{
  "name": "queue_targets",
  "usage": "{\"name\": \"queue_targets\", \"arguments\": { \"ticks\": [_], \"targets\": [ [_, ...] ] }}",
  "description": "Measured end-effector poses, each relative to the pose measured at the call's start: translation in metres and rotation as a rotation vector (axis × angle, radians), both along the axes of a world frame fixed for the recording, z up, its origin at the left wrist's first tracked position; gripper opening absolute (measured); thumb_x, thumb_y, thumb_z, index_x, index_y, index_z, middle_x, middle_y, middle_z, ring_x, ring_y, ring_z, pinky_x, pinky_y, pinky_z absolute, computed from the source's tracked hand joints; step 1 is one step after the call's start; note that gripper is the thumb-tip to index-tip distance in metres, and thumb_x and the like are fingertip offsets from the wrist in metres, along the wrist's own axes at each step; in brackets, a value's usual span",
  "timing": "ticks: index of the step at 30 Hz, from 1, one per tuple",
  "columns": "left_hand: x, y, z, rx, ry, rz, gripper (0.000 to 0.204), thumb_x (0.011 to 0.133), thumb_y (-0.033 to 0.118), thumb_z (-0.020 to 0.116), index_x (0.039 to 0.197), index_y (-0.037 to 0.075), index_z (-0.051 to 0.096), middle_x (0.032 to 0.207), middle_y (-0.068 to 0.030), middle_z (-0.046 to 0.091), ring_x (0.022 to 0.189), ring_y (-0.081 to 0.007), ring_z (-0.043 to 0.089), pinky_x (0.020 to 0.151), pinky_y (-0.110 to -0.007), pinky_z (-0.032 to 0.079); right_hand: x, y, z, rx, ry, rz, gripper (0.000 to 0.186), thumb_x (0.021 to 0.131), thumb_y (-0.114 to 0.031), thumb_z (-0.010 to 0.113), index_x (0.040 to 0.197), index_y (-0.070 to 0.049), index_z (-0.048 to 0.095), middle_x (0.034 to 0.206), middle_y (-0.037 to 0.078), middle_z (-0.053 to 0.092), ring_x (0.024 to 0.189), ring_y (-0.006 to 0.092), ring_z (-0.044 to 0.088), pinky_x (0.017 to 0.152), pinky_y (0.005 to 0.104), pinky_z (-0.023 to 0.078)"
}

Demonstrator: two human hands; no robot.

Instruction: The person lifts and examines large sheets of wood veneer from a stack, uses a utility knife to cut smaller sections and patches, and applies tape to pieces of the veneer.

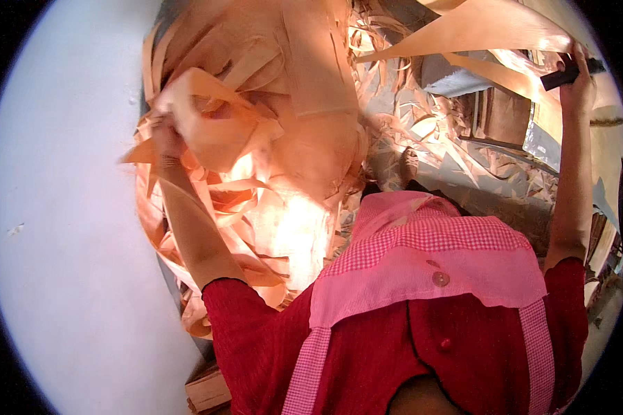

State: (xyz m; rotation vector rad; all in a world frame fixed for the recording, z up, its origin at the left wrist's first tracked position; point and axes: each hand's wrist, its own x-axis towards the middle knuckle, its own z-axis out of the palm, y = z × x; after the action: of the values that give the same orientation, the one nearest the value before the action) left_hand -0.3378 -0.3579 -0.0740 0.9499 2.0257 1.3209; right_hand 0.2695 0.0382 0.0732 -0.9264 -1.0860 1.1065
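At the left, my left hand, somewhat blurred, is closed on a thin sheet of wood veneer. The sheet is crumpled and hangs over a large heap of pale orange veneer. My right hand is raised at the far right, with its fingers closed around a short black object whose kind I cannot make out. A long pointed veneer strip runs leftward from this hand; whether the fingers also grip it is unclear.
A white wall rises along the left side. Veneer scraps litter the floor. Wooden boards or a crate stand at the right, and a wood block lies at the lower left. Bright sunlight falls on the heap.
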Motion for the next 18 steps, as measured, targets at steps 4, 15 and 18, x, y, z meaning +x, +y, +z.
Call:
{"name": "queue_targets", "arguments": {
  "ticks": [4,15,18],
  "targets": [
    [-0.012,0.0,0.098,0.234,-0.369,0.291,0.03,0.084,0.011,0.048,0.112,0.001,0.047,0.103,-0.0098,0.056,0.088,-0.0187,0.056,0.078,-0.03,0.046,0.002,-0.004,0.008,-0.024,0.019,0.059,0.017,0.083,-0.007,0.054,0.098,-0.002,0.052,0.09,0.008,0.058,0.076,0.0157,0.056,0.054,0.025,0.038],
    [0.115,0.04,-0.007,-0.475,0.835,-0.168,0.035,0.081,0.015,0.052,0.113,0.005,0.047,0.101,-0.0182,0.056,0.084,-0.0327,0.056,0.069,-0.04,0.046,0.045,-0.031,0.027,-0.153,-0.516,-0.005,0.03,0.08,-0.039,0.053,0.074,-0.01,0.057,0.062,-0.002,0.051,0.054,0.007,0.044,0.046,0.0211,0.032],
    [0.22,0.081,0.012,-0.446,0.167,-0.233,0.034,0.074,0.003,0.058,0.107,0.004,0.054,0.105,-0.0126,0.056,0.096,-0.0287,0.053,0.081,-0.035,0.044,0.035,-0.032,0.049,-0.159,-0.108,0.111,0.021,0.077,-0.022,0.061,0.081,-0.002,0.059,0.07,0.008,0.061,0.058,0.0148,0.056,0.044,0.026,0.042]
  ]
}}
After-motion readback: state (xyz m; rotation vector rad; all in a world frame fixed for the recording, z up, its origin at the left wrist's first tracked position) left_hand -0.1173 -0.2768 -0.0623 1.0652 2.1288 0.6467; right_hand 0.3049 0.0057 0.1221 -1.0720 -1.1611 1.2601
